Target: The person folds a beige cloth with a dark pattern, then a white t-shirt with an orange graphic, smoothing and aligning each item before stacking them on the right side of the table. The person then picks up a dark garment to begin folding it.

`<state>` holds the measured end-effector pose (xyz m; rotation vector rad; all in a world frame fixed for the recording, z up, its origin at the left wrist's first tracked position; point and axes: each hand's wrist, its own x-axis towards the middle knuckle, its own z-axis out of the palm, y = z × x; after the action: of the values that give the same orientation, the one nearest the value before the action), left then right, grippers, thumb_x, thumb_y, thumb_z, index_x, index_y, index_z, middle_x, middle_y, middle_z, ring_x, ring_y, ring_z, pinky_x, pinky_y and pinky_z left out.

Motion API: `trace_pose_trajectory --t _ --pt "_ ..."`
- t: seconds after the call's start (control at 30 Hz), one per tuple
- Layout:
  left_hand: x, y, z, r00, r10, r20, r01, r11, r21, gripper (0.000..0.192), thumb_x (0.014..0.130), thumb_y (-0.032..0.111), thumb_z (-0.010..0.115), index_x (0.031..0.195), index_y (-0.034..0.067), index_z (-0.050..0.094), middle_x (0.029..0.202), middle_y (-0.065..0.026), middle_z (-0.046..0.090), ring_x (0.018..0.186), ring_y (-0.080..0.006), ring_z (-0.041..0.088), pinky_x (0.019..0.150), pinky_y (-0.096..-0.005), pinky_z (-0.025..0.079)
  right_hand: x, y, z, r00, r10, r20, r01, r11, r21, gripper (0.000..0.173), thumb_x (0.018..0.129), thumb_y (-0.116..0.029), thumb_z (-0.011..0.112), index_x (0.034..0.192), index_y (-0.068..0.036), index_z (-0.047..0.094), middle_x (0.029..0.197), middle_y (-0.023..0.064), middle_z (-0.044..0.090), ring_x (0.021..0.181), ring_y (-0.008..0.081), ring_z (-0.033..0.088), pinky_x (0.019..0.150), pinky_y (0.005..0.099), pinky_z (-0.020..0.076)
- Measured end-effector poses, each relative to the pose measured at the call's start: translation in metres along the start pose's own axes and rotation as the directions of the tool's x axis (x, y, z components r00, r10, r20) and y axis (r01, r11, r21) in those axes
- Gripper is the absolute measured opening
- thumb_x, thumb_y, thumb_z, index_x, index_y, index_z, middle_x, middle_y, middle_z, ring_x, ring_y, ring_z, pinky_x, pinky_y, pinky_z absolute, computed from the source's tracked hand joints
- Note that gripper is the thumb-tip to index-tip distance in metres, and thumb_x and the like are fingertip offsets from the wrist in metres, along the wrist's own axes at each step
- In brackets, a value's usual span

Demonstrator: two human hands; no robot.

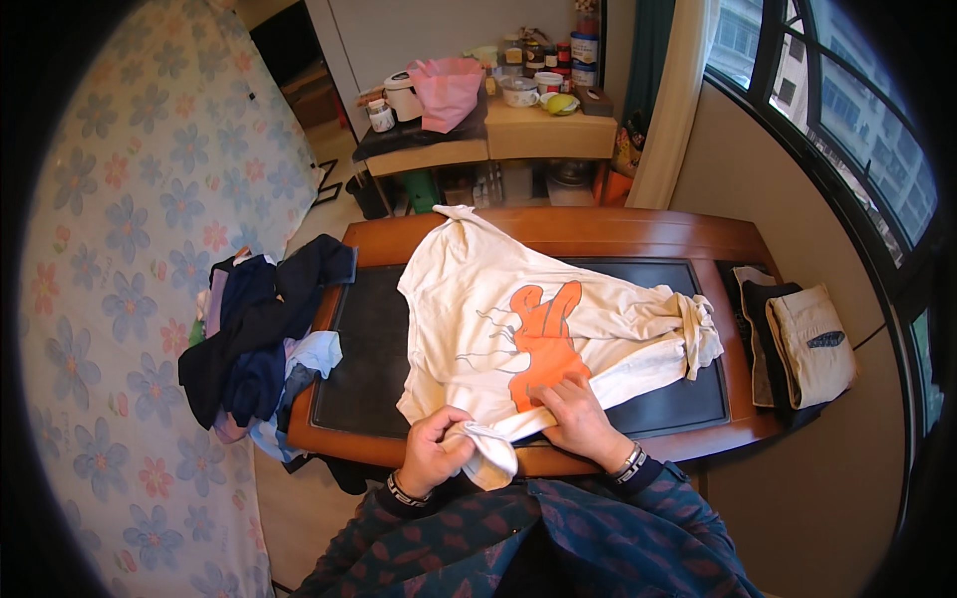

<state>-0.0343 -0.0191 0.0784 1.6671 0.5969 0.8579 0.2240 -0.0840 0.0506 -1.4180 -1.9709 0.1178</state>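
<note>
A cream long-sleeved shirt [456,299] with an orange cartoon print [549,340] lies spread across the dark inset panel of a wooden table [568,230]. Its neck side faces left, and its right end is bunched in creases. At the near edge, my left hand [437,452] grips the end of a sleeve [492,448], which droops over the table's rim. My right hand [579,415] rests on the shirt's near side by the print, fingers bent over the cloth. Whether those fingers pinch the fabric is hard to see.
A heap of dark and light clothes [254,336] sits at the table's left end. Folded trousers [811,344] are stacked at the right end. Behind stands a sideboard [549,131] with a pink bag [447,90], jars and bowls. A window [845,97] is at right.
</note>
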Motion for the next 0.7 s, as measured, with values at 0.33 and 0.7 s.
trace_pose_trajectory --t 0.33,0.7 --pt "0.003 -0.004 -0.029 0.993 0.108 0.056 -0.105 0.533 0.84 0.029 0.067 0.007 0.078 0.095 0.007 0.071 0.092 -0.0086 0.063 0.08 -0.0308 0.067 0.07 -0.0372 0.055 -0.05 0.046 -0.085 0.953 0.166 -0.255 -0.234 0.934 -0.268 0.034 0.06 0.008 0.06 0.091 -0.004 0.068 0.079 0.0115 0.067 0.075 0.033 0.064 0.07 0.0426 0.0475" --pt "0.007 0.015 -0.072 0.885 0.427 -0.185 -0.078 0.527 0.846 0.018 0.068 0.007 0.072 0.085 0.001 0.069 0.091 -0.0115 0.067 0.083 -0.0303 0.062 0.074 -0.0362 0.05 -0.079 0.04 -0.162 0.806 0.339 -0.485 -0.501 0.828 -0.253 0.025 0.069 0.01 0.059 0.09 -0.003 0.067 0.074 0.0133 0.06 0.067 0.0333 0.06 0.061 0.0398 0.047"
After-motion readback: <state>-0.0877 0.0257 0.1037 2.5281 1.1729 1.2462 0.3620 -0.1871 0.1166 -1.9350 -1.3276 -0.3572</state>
